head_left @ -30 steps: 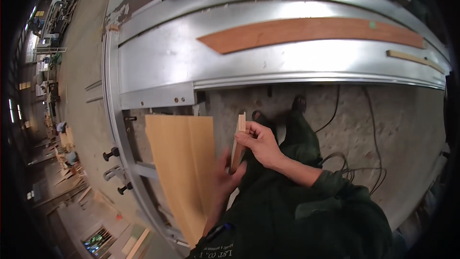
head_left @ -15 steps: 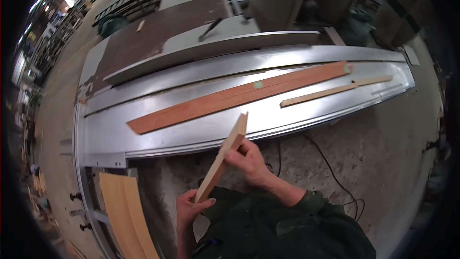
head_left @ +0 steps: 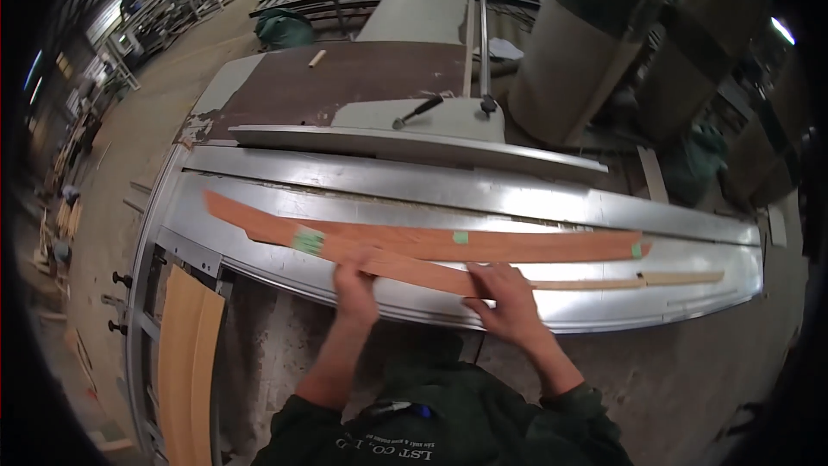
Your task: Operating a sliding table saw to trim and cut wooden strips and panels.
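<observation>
at the metal surface [head_left: 569,309], left hand [head_left: 354,286] and right hand [head_left: 507,295] grasp the shorter reddish board [head_left: 414,272], which overlaps the longer board [head_left: 543,247] in view and might knock it askew if pushed carelessly.

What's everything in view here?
Metal table: one, silver, centre
Held board: one, reddish, above table
Long board: one, reddish, on table
Wood strip: one or two, pale, table right
Curved board: at least one, tan, lower left
Wood block: one, pale, rear
Tool: one, black handle, rear centre
Knobs: two, black, left
Bag: one, green, rear left
Large cylinders: several, grey, rear right
Far clutter: uncountable, mixed, left
Left hand: one, bare, held board's middle
Right hand: one, bare, its right end
</observation>
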{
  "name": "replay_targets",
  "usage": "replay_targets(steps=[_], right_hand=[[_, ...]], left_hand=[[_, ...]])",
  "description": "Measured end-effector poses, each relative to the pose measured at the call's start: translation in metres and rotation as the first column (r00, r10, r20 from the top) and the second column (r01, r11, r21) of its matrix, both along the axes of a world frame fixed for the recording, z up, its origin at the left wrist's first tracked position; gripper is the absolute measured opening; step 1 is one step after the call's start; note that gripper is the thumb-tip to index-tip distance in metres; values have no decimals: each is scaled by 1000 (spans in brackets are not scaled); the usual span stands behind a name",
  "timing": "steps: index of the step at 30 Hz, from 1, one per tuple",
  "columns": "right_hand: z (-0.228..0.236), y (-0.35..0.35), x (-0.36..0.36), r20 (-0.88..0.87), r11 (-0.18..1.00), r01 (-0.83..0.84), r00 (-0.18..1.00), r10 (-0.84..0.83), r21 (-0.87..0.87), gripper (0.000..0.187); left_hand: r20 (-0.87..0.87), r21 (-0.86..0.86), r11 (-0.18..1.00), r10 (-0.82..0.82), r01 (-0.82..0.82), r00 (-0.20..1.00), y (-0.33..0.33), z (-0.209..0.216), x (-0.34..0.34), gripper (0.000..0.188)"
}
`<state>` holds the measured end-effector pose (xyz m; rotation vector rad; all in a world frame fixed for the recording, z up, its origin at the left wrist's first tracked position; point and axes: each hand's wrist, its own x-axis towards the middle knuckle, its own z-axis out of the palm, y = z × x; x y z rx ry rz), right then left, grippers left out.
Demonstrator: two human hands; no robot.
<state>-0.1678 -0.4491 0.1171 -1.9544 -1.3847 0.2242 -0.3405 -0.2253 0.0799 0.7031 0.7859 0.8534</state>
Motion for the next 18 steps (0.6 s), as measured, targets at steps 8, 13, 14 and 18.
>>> replay_targets(steps=[8,13,14,18], right_hand=[[-80,-33,167,158,934,64,987,-8,-352,55],[-81,0,245,132,941,-3,990,50,-337,49],[-81,14,277,76,987,11,997,2,-161,42],[-67,123,388,84,983,92,993,-80,-159,40]], left_hand=[[-40,-537,684,-606,494,795,-29,-123,98,49],[-387,-435,762,-640,480,664,-21,-111,102,58],[-437,-388,809,-584,442,684,-23,-103,104,54],[-558,-191,934,-356,302,750,-29,-65,115,41]])
